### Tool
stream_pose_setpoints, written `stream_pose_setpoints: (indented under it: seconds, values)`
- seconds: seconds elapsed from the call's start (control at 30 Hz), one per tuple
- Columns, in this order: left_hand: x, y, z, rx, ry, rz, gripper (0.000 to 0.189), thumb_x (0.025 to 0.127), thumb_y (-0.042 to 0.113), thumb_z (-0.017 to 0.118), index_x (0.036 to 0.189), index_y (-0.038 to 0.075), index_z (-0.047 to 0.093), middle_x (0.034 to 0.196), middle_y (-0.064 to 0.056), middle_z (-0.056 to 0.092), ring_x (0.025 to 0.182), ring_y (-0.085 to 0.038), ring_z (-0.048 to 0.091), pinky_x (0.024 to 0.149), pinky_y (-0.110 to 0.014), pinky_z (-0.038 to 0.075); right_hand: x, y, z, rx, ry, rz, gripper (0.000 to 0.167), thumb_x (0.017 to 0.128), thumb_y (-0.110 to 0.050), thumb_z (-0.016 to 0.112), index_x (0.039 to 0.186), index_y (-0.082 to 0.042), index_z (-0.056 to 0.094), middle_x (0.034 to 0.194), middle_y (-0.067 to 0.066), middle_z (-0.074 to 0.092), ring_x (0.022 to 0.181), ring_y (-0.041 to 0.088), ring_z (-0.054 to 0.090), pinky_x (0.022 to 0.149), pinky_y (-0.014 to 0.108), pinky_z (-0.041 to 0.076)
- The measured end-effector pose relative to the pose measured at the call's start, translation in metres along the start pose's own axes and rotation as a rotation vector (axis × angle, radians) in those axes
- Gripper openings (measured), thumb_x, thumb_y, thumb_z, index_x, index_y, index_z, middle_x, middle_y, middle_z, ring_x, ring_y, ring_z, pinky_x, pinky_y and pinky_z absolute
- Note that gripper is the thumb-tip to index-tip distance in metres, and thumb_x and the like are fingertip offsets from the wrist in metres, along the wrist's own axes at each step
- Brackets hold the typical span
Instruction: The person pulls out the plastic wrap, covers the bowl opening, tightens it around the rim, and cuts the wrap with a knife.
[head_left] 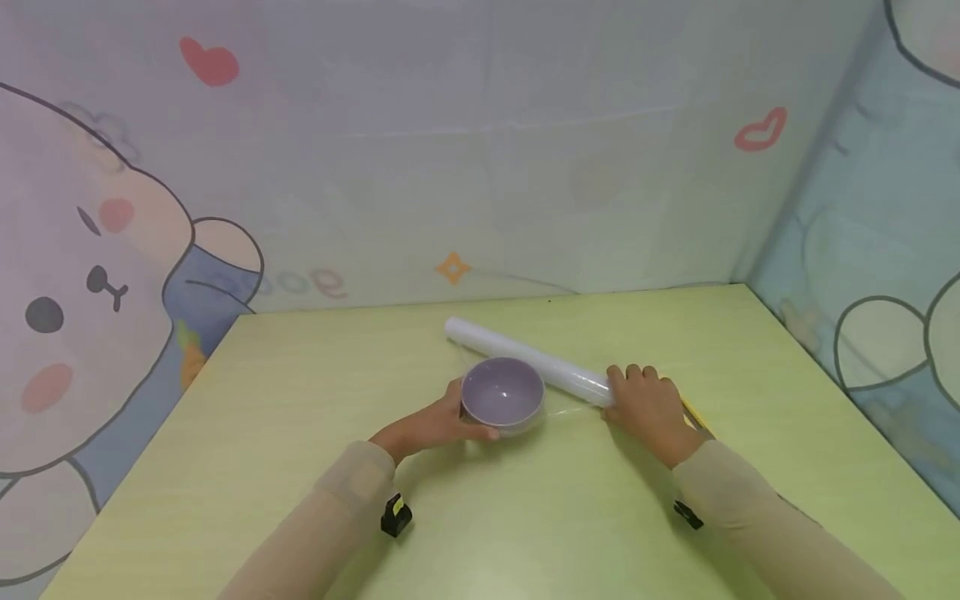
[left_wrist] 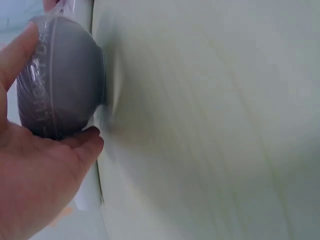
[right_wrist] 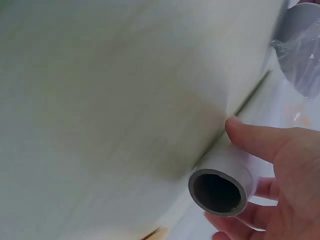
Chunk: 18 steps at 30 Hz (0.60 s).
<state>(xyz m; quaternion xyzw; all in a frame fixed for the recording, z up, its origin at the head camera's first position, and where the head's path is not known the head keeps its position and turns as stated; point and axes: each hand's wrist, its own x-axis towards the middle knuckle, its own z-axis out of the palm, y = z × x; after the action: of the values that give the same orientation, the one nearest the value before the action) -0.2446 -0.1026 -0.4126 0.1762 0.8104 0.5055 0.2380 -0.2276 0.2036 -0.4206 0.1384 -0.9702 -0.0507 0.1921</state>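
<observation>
A lavender bowl (head_left: pixel 502 392) is held by my left hand (head_left: pixel 442 421), its thumb on the near side and fingers round the far left side. In the left wrist view, clear plastic film clings around the rim half of the bowl (left_wrist: pixel 70 80). My right hand (head_left: pixel 647 410) grips the near right end of a long white roll of cling film (head_left: pixel 525 354), lying diagonally behind the bowl. The right wrist view shows the roll's hollow core (right_wrist: pixel 218 193) between thumb and fingers. A thin sheet of film (head_left: pixel 566 412) stretches between bowl and roll.
Just beyond my right hand, a thin yellow-edged item (head_left: pixel 696 414) lies on the pale yellow-green table (head_left: pixel 315 367), partly hidden by hand and sleeve. Printed cloth walls (head_left: pixel 570 183) stand along the table's back and sides. A small black piece (head_left: pixel 396 515) sits beside my left sleeve.
</observation>
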Motion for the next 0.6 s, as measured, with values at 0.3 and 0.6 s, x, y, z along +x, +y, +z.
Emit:
stream_pose_setpoints:
  seconds: [0.3,0.6]
  values:
    - [-0.001,0.007,0.030,-0.012,0.281,-0.025,0.124,0.067,0.027,0.082,0.143,-0.002,-0.012,0.143,-0.024,0.028,0.133,-0.037,0.029,0.109,-0.052,0.022,0.007,0.009,-0.016,0.138,-0.321,0.002,0.055,0.077,-0.035,0.070,0.113,0.002,0.050,0.098,0.018,0.059,0.080,0.031,0.054,0.058,0.043,0.047]
    - [0.001,0.008,0.062,-0.055,0.476,-0.042,0.133,0.062,0.035,0.084,0.143,-0.001,-0.015,0.147,-0.028,0.014,0.136,-0.038,0.022,0.109,-0.051,0.024,0.011,0.009,-0.019,0.192,-0.380,-0.042,0.029,0.080,-0.022,0.062,0.101,-0.004,0.053,0.087,0.010,0.059,0.073,0.025,0.050,0.055,0.039,0.044]
